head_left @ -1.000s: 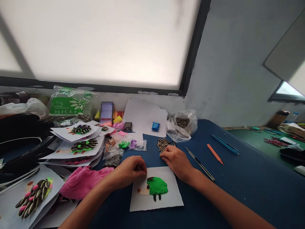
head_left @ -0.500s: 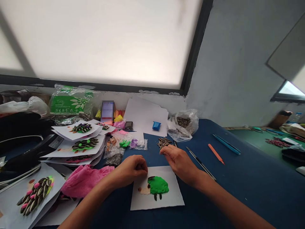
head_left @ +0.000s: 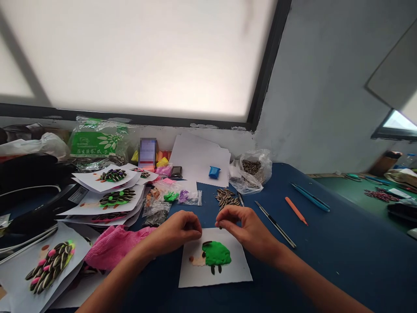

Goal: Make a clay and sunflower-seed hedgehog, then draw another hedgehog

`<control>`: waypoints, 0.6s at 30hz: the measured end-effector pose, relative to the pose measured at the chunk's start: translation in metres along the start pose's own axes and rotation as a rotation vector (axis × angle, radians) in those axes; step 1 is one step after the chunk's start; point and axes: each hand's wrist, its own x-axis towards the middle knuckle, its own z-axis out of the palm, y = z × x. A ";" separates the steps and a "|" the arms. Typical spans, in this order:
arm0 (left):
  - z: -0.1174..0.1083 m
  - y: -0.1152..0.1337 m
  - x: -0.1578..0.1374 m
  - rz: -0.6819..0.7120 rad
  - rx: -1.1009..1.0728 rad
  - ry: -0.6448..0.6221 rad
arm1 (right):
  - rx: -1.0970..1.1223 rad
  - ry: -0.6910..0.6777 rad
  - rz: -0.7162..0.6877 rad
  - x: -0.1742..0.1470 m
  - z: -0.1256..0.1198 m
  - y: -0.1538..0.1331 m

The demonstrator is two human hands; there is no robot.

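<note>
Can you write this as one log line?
left hand: at edge of white paper; right hand: pinching sunflower seed; green clay hedgehog: on paper; sunflower-seed pile: beyond right hand

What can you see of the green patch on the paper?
The green patch looks like modelling clay: bright, rounded, lumpy, spread on white paper. A dark seed lies at its upper-left edge, a pale section adjoins its left, and two dark pieces project below. Neither left hand nor right hand touches it.
</note>
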 end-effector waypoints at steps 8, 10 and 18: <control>-0.001 0.019 -0.006 0.099 -0.156 0.095 | 0.301 0.088 0.023 0.001 0.011 0.006; 0.002 0.023 -0.007 0.105 -0.187 0.028 | 0.314 0.077 0.024 0.000 0.013 0.005; 0.006 0.021 -0.006 0.085 -0.244 0.048 | -0.104 0.054 -0.182 -0.005 0.014 0.004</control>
